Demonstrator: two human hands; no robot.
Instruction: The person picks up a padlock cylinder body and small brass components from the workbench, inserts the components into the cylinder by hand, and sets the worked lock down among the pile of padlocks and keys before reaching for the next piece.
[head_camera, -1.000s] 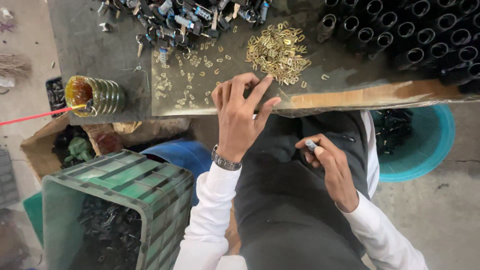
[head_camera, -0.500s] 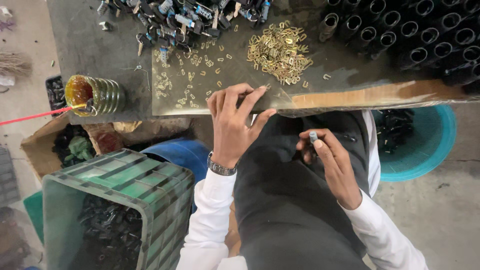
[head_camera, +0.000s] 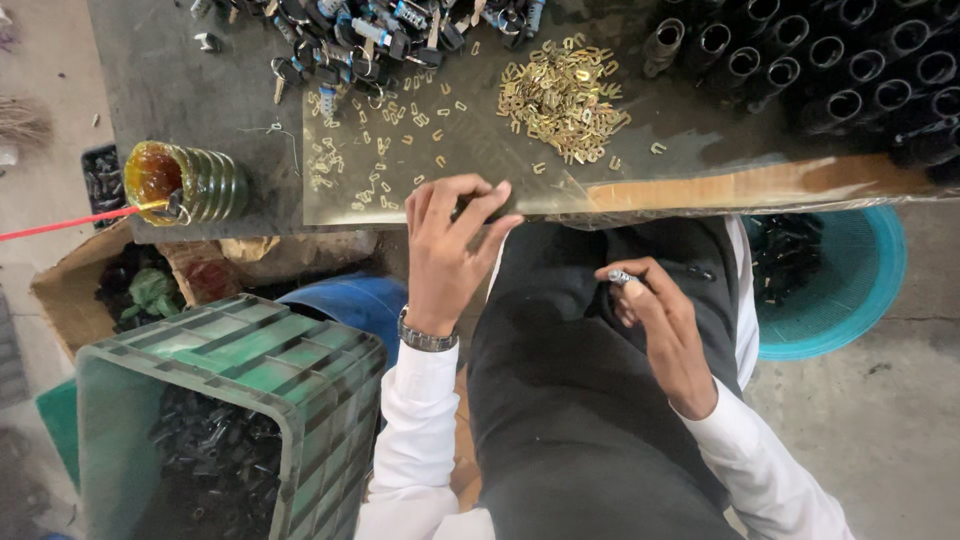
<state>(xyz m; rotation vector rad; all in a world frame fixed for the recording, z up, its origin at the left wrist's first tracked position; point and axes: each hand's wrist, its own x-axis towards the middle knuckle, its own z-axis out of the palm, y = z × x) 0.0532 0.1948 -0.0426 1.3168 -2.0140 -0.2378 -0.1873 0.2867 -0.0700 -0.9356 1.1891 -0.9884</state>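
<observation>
At the near edge of the desk, my left hand rests fingers-down on the transparent sheet, fingertips drawn together over something dark that I cannot make out. My right hand, held over my lap, pinches one small metal pin between thumb and forefinger. I judge the pin light, rigid and smooth, apt to slip; it is best taken at mid-length by the fingertips. One wristwatch circles the left wrist. Beyond the left hand lie scattered brass clips, too many to count, and one dense heap of brass clips. Farther back sit a jumble of dark small parts and rows of black tubes, more than a dozen showing. One ribbed jar of amber stuff stands at the desk's left edge. Below are one green crate and one teal basin, both holding black pieces.
</observation>
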